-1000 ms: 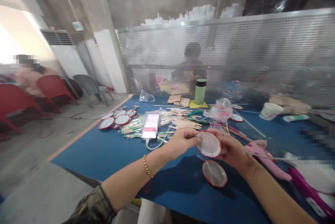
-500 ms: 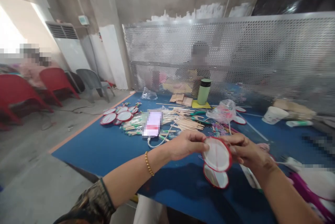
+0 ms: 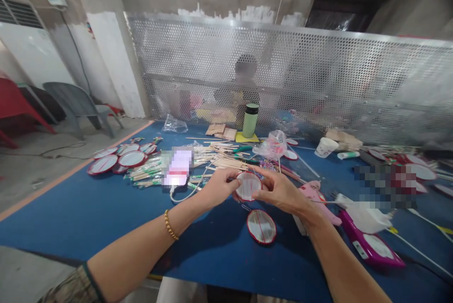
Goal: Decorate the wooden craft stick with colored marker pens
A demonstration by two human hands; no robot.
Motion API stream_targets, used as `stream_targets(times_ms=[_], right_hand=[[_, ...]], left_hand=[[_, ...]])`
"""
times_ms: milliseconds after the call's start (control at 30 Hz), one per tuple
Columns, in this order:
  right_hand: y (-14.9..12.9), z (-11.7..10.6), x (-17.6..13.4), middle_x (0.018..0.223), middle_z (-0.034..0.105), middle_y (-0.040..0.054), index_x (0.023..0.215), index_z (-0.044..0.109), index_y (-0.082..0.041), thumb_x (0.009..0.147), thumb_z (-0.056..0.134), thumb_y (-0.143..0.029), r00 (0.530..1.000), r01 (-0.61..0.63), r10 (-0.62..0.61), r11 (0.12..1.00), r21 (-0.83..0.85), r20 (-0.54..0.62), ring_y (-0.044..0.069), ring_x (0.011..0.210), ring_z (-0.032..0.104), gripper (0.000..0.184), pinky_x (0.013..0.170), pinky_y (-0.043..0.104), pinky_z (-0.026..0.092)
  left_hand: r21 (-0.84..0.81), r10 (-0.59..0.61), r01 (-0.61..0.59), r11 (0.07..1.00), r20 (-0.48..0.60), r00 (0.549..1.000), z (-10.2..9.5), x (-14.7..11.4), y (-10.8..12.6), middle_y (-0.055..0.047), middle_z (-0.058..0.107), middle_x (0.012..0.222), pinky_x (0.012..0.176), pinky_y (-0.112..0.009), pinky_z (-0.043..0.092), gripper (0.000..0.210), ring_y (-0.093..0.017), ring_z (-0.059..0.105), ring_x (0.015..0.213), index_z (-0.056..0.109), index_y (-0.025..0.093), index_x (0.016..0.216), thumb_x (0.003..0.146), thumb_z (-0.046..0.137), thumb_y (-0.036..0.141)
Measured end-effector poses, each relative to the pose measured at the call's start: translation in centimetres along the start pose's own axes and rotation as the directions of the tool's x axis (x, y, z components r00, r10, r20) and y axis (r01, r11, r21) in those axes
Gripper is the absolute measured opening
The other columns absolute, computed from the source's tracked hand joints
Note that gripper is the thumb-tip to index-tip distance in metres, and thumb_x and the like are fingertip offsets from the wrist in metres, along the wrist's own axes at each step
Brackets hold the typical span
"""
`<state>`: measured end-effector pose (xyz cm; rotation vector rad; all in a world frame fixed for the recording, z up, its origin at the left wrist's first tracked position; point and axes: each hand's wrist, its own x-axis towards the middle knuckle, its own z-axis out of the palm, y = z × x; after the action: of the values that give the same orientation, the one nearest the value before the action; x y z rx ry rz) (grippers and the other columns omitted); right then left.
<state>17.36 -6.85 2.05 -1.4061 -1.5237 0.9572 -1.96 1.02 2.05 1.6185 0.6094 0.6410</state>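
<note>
My left hand (image 3: 223, 185) and my right hand (image 3: 279, 189) hold a small round white disc with a red rim (image 3: 248, 187) between them, above the table. Thumbs rest on its near face, which has a thin reddish line down the middle. The other fingers curl behind and are partly hidden. A second red-rimmed disc (image 3: 261, 226), greyish and shiny with a red line across it, lies just below my hands on the blue table (image 3: 212, 241). Behind my hands lie wooden sticks (image 3: 226, 159) and a tangle of coloured strings (image 3: 268, 165).
Several red-rimmed discs (image 3: 130, 158) lie at the left beside wrapped sticks (image 3: 143, 178) and a phone (image 3: 179, 166) on a cable. A green bottle (image 3: 250, 121), a plastic bag (image 3: 274, 145) and a paper cup (image 3: 326, 147) stand farther back. A purple device (image 3: 371, 244) lies right.
My view has turned right, so the scene sits farther left. Both hands have lifted the held disc away from the lower disc, which now shows fully on the table.
</note>
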Motion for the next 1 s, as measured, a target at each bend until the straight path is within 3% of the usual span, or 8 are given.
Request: stream_targets(times_ms=[100,233,367,433,567,667,800,1000], right_hand=[[0.1,0.4,0.1,0.075,0.070,-0.0005,0.135,0.063,-0.022,0.064,0.087,-0.043,1.000,0.011,-0.011,0.998,0.062,-0.001,0.017,0.064,0.057,0.078,0.055,0.025,0.043],[-0.7,1.0,0.2,0.097,0.074,0.0031,0.122,0.071,-0.021,0.068,0.084,-0.042,0.999,0.040,-0.040,0.998,0.051,-0.004,0.020,0.078,0.064,0.059,0.067,0.029,0.050],[-0.8,1.3,0.5,0.069,0.067,-0.0009,0.089,0.076,-0.017,0.071,0.079,-0.054,0.999,0.038,-0.037,0.999,0.037,-0.011,0.014,0.059,0.056,0.041,0.054,0.024,0.042],[-0.4,1.5,0.6,0.055,0.058,-0.0030,0.075,0.072,-0.017,0.071,0.076,-0.061,0.998,0.018,-0.016,0.999,0.026,-0.061,0.010,0.048,0.046,0.045,0.045,0.023,0.034],[0.1,2.1,0.8,0.047,0.054,-0.0026,0.065,0.066,-0.018,0.076,0.068,-0.068,0.995,-0.003,0.010,0.997,0.078,-0.099,0.008,0.036,0.038,0.052,0.038,0.023,0.027],[-0.1,2.5,0.6,0.049,0.058,-0.0012,0.063,0.063,-0.018,0.075,0.068,-0.069,0.993,-0.011,0.031,0.984,0.177,-0.110,0.007,0.033,0.039,0.053,0.035,0.023,0.029],[-0.9,2.8,0.4,0.066,0.070,0.0035,0.069,0.065,-0.017,0.071,0.073,-0.067,0.987,-0.059,0.100,0.951,0.303,-0.123,0.008,0.038,0.048,0.050,0.037,0.023,0.039],[-0.9,2.8,0.3,0.066,0.069,0.0041,0.066,0.065,-0.016,0.071,0.073,-0.069,0.982,-0.030,0.097,0.928,0.371,-0.163,0.007,0.039,0.049,0.054,0.037,0.022,0.042]], left_hand=[[0.009,0.004,-0.004,1.000,0.002,1.000,0.0,-0.1,0.2,-0.002,0.068,0.063,0.058,-0.028,0.052,0.013,-0.017,0.064,0.055,0.070,0.014,0.076,0.074,0.058,0.018],[-0.007,0.008,-0.008,1.000,0.003,1.000,0.0,-0.1,0.3,-0.001,0.066,0.061,0.057,-0.028,0.051,0.011,-0.017,0.063,0.054,0.070,0.015,0.075,0.074,0.060,0.019],[0.013,0.039,-0.038,0.999,-0.020,0.999,0.0,-0.1,0.4,0.000,0.066,0.062,0.056,-0.026,0.048,0.014,-0.016,0.061,0.056,0.073,0.014,0.080,0.075,0.060,0.019],[0.052,0.077,-0.073,0.996,-0.066,0.995,0.0,0.0,0.5,-0.001,0.066,0.065,0.058,-0.025,0.047,0.016,-0.015,0.060,0.057,0.073,0.014,0.081,0.077,0.058,0.018],[0.112,0.177,-0.158,0.981,-0.198,0.964,0.0,0.1,0.8,-0.002,0.069,0.074,0.063,-0.025,0.047,0.017,-0.016,0.061,0.066,0.073,0.015,0.079,0.075,0.056,0.013],[0.073,0.170,-0.156,0.985,-0.243,0.955,0.0,0.1,0.9,-0.003,0.067,0.074,0.059,-0.026,0.047,0.015,-0.015,0.059,0.061,0.071,0.015,0.080,0.077,0.056,0.016],[0.040,0.141,-0.135,0.990,-0.249,0.958,-0.3,0.2,1.1,-0.001,0.063,0.066,0.057,-0.027,0.047,0.012,-0.015,0.058,0.056,0.067,0.015,0.076,0.079,0.057,0.019],[0.063,0.155,-0.144,0.987,-0.226,0.962,-0.6,0.4,1.0,-0.002,0.063,0.065,0.058,-0.027,0.046,0.012,-0.015,0.058,0.056,0.067,0.015,0.076,0.080,0.056,0.019]])
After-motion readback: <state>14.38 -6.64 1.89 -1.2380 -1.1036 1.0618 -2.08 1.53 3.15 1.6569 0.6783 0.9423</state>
